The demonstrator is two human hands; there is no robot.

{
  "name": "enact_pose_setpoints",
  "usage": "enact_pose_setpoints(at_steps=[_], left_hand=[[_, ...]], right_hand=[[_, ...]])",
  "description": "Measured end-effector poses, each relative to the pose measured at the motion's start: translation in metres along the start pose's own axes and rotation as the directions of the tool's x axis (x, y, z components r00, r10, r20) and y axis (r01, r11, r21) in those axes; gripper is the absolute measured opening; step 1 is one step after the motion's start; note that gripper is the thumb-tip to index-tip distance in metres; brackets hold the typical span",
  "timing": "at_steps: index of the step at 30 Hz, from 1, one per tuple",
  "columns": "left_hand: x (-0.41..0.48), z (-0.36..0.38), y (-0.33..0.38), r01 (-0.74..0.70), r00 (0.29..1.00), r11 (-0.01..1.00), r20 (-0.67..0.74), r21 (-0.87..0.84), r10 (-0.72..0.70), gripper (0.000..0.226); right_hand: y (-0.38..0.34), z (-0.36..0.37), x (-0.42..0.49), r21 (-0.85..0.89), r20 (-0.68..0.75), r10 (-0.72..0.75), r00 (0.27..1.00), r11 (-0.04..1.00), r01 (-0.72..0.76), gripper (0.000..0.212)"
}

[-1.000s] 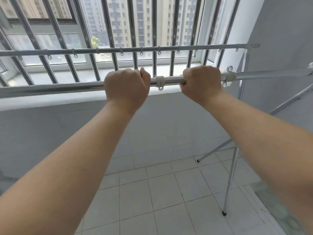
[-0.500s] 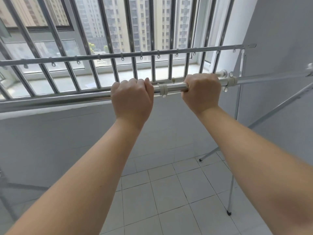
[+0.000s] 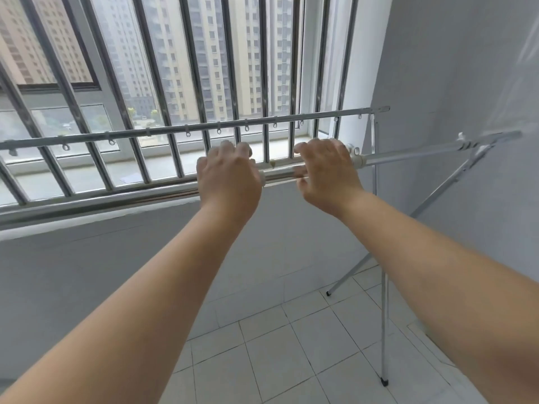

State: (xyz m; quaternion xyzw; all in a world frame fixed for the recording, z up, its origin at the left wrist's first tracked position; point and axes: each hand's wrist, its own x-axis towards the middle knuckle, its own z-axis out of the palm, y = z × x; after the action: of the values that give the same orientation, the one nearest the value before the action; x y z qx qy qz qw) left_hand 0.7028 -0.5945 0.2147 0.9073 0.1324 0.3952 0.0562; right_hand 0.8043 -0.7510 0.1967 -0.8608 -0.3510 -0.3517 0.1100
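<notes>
A steel clothes-rack rail [image 3: 116, 198] runs across the view from lower left to upper right, with a white plastic collar [image 3: 359, 161] near its right part. My left hand [image 3: 230, 179] hovers in front of the rail with its fingers spread and loosely extended. My right hand [image 3: 326, 170] is just right of it, fingers straightened over the rail, thumb below it. Neither hand grips the rail. A second, thinner rail [image 3: 204, 128] with small hanging rings lies farther back, parallel to the first.
Barred window [image 3: 204, 68] and sill fill the far side behind the rails. Rack legs [image 3: 384, 330] stand on the tiled floor [image 3: 277, 345] at right, with crossed braces [image 3: 437, 196] against the grey wall [image 3: 452, 83].
Both hands gripped the near rail in fists before; now they have let go and opened their fingers. The rail sits lower in view and the camera has tilted upward.
</notes>
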Motion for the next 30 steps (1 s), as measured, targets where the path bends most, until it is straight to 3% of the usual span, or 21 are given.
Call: enact_pose_setpoints(at_steps=[4,7,10,13,15,18,24,30], left_hand=[[0.011,0.009,0.049,-0.116,0.989,0.992,0.082,-0.041,0.119,0.031],[0.026,0.023,0.088,-0.192,0.967,0.981,0.163,-0.034,0.195,0.035],[0.044,0.047,0.121,-0.176,0.937,0.984,0.303,-0.018,0.173,0.039],[0.045,0.069,0.132,-0.174,0.905,0.978,0.41,0.111,0.114,0.052],[0.035,0.078,0.133,-0.201,0.957,0.953,0.253,0.226,0.142,0.06],[0.022,0.083,0.135,-0.183,0.983,0.95,0.053,0.254,0.175,0.059],[0.028,0.105,0.139,-0.091,0.99,0.962,-0.086,0.256,0.116,0.051],[0.026,0.113,0.138,-0.119,0.976,0.962,-0.148,0.246,0.159,0.053]], right_hand=[[0.04,-0.016,-0.006,-0.044,0.056,0.028,0.998,0.999,-0.025,0.058],[0.085,-0.028,-0.008,0.009,0.153,0.162,0.975,0.986,-0.166,0.07],[0.121,-0.033,-0.005,0.082,0.322,0.252,0.913,0.953,-0.292,0.089],[0.145,-0.033,-0.001,-0.03,0.414,0.243,0.877,0.967,-0.254,0.096],[0.166,-0.032,0.001,-0.087,0.426,0.305,0.852,0.951,-0.297,0.081],[0.185,-0.023,0.0,-0.127,0.401,0.353,0.845,0.935,-0.331,0.035],[0.19,-0.001,0.005,-0.213,0.236,0.339,0.911,0.932,-0.292,0.011],[0.191,0.006,-0.002,-0.168,0.137,0.286,0.948,0.95,-0.262,0.023]])
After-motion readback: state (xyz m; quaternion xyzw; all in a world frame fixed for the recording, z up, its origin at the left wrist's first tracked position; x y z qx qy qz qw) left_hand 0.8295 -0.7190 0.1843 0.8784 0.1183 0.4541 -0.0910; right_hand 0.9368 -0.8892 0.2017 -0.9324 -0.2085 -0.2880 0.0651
